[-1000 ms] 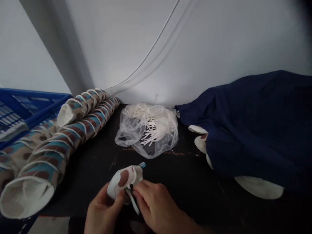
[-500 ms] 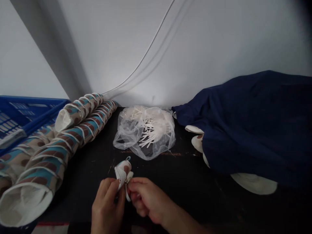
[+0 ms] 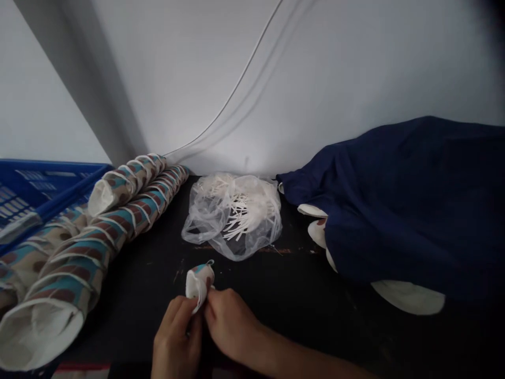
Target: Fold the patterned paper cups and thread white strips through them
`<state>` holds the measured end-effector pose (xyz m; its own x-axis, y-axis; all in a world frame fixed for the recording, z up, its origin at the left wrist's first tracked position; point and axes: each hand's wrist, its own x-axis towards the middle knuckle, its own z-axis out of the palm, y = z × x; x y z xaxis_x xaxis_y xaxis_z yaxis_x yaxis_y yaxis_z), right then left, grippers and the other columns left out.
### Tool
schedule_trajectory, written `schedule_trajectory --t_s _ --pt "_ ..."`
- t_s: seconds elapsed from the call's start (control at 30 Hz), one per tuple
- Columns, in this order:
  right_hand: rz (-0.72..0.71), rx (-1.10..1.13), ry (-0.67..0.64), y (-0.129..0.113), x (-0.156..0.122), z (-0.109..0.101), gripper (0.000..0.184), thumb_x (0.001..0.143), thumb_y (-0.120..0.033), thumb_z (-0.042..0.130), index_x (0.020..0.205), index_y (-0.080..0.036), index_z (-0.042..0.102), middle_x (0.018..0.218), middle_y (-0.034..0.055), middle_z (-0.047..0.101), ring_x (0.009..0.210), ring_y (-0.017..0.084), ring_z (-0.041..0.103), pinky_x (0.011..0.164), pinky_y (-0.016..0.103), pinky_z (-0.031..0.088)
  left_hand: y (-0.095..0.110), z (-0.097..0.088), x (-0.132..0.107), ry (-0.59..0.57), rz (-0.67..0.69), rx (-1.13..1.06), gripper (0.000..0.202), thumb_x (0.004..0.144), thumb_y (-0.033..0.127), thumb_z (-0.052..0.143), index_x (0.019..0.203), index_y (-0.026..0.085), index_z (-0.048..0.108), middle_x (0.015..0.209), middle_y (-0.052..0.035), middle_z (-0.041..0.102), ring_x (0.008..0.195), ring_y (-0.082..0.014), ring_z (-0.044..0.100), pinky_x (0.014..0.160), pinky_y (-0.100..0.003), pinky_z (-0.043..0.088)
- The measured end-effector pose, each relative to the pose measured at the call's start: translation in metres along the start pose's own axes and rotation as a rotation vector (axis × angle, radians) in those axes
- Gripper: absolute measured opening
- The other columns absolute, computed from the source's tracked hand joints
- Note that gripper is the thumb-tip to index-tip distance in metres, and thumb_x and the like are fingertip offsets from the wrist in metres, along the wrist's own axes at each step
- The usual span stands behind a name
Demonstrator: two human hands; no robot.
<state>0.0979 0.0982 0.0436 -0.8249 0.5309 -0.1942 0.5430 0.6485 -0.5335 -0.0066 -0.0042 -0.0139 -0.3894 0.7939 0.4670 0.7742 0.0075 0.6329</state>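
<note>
Near the front of the black table I hold a small dotted fabric piece (image 3: 204, 276), with white lining showing at its open side and a thin loop at its top. My left hand (image 3: 177, 332) pinches its lower left edge between thumb and fingers. On the other side, my right hand (image 3: 232, 322) is closed against the lower right edge of the fabric, its fingertips mostly hidden behind the knuckles. Both hands nearly touch each other below the piece.
A clear plastic bag (image 3: 256, 239) of white strips lies behind my hands. Nested dotted fabric rolls (image 3: 74, 263) lie at left, beside a blue crate (image 3: 63, 205). Dark blue cloth (image 3: 394, 210) covers pale rounded pieces (image 3: 410, 297) at right. A white cable (image 3: 236, 87) runs along the wall.
My right hand has turned over and come left, closer to my left hand. The fabric piece has turned so that more of its white lining shows.
</note>
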Motion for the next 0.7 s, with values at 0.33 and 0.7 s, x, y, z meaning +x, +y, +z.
schedule_trajectory --t_s 0.33,0.7 --pt "-0.191 -0.158 -0.036 -0.002 -0.042 -0.064 0.020 0.092 -0.022 0.055 0.084 -0.014 0.071 0.075 0.0106 0.074 0.065 0.025 0.070 0.060 0.030 0.049 -0.009 -0.043 0.013 0.089 0.267 0.335 0.015 0.095 0.024 0.048 0.093 0.021 0.062 0.082 -0.0021 0.062 0.069 -0.0137 0.065 0.063 -0.021 0.052" --pt "-0.344 0.289 -0.136 0.013 0.009 -0.073 0.019 0.083 -0.018 0.068 0.098 -0.022 0.079 0.077 -0.0016 0.074 0.070 0.014 0.066 0.062 0.019 0.043 0.011 -0.038 -0.007 -0.014 0.227 -0.028 0.023 0.093 0.030 0.057 0.111 0.031 0.072 0.096 -0.0060 0.072 0.098 -0.0198 0.071 0.081 -0.021 0.055"
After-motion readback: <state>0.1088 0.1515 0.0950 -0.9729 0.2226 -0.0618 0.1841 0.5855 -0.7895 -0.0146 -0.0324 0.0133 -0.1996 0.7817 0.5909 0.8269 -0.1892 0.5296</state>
